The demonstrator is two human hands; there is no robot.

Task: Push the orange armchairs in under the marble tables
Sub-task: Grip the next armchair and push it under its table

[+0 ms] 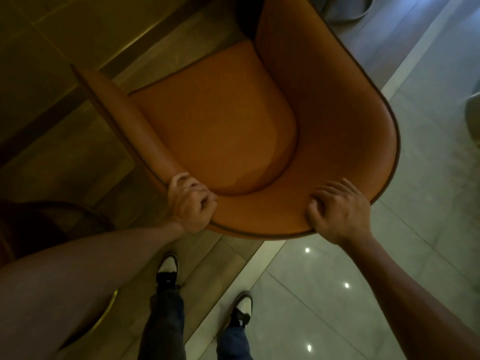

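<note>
An orange armchair [220, 131] with a curved back and a flat seat cushion fills the middle of the view, seen from above and behind. My left hand [189, 203] is closed over the top rim of its backrest at the left. My right hand [340, 211] grips the same rim further right, fingers curled over the edge onto the inside. The chair's open front points up and away from me. A dark table edge [244, 19] shows just past the front of the seat; I cannot tell its material.
Wood-look flooring [52, 74] lies to the left, pale glossy tiles [389, 255] to the right. A second dark rounded chair back [39, 229] sits at the lower left. My two feet in black-and-white shoes [168, 268] stand behind the chair. A round grey base [348, 11] shows top right.
</note>
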